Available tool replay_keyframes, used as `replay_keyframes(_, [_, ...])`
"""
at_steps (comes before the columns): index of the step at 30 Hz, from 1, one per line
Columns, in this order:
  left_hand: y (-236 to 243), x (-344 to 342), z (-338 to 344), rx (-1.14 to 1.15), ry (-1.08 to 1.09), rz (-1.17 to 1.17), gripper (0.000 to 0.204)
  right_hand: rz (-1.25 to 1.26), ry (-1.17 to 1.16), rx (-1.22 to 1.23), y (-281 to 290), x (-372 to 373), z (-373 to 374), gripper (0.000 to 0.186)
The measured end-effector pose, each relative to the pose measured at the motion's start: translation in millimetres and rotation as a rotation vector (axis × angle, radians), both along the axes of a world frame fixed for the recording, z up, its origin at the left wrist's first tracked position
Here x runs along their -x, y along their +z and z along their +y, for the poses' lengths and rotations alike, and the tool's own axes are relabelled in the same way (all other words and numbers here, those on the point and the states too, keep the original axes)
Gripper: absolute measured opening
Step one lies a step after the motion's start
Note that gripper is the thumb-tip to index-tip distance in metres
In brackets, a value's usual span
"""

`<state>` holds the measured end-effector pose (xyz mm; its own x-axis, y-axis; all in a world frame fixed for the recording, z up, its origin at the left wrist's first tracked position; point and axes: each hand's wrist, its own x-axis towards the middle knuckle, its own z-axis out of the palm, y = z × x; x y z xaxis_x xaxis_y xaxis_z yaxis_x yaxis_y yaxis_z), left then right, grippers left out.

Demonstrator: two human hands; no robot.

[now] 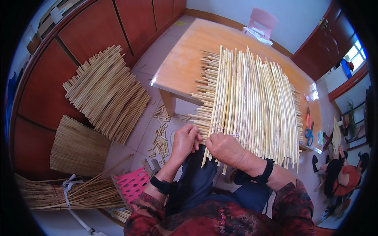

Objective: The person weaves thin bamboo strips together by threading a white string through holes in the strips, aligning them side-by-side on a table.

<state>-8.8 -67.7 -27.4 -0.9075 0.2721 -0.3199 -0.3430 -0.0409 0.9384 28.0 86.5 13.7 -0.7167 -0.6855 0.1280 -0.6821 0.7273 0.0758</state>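
A mat of pale peeled stalks (pixel 256 106) lies on the wooden table, its upright stalks joined by cross rows of thin thread (pixel 219 128). A second layer of stalks (pixel 206 80) runs crosswise beneath and sticks out on the left. At the mat's near left corner my left hand (pixel 185 142) is closed in a pinch, with the thread running from its fingertips. Close beside it on the right, my right hand (pixel 225 148) is curled shut against the near ends of the stalks. Its fingertips are hidden, so what it grips does not show.
Orange-handled scissors (pixel 308 119) and blue-handled scissors (pixel 309 135) lie right of the mat on the table (pixel 177 59). Finished-looking stalk mats (pixel 110 94) lean against red cabinets. Cut stubs (pixel 159 141) litter the floor by a tied stalk bundle (pixel 51 192). Another person (pixel 346 177) sits far right.
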Motion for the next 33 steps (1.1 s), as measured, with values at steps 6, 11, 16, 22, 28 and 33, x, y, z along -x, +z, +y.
replay_keyframes(6, [-2, 0, -2, -0.040, 0.020, -0.001, 0.020, -0.096, -0.056, -0.055, 5, 12, -12, 0.013])
replay_keyframes(11, [-5, -1, -3, -0.082, 0.014, -0.001, 0.019, -0.093, 0.182, 0.048, 10, 22, 1, 0.012])
replay_keyframes(16, [-8, -1, -6, -0.103, 0.015, 0.036, 0.018, -0.143, 0.383, 0.158, 6, 35, 5, 0.008])
replay_keyframes(22, [-35, 2, -2, -0.014, 0.056, 0.234, 0.020, -0.330, 0.293, 0.567, 26, 16, -22, 0.007])
replay_keyframes(28, [-5, -2, -2, -0.032, 0.003, 0.027, 0.018, -0.885, -0.429, 0.950, 96, -34, 12, 0.005])
replay_keyframes(33, [0, -5, 0, 0.011, 0.007, 0.079, 0.016, -0.530, -0.747, 1.059, 134, -99, 75, 0.004])
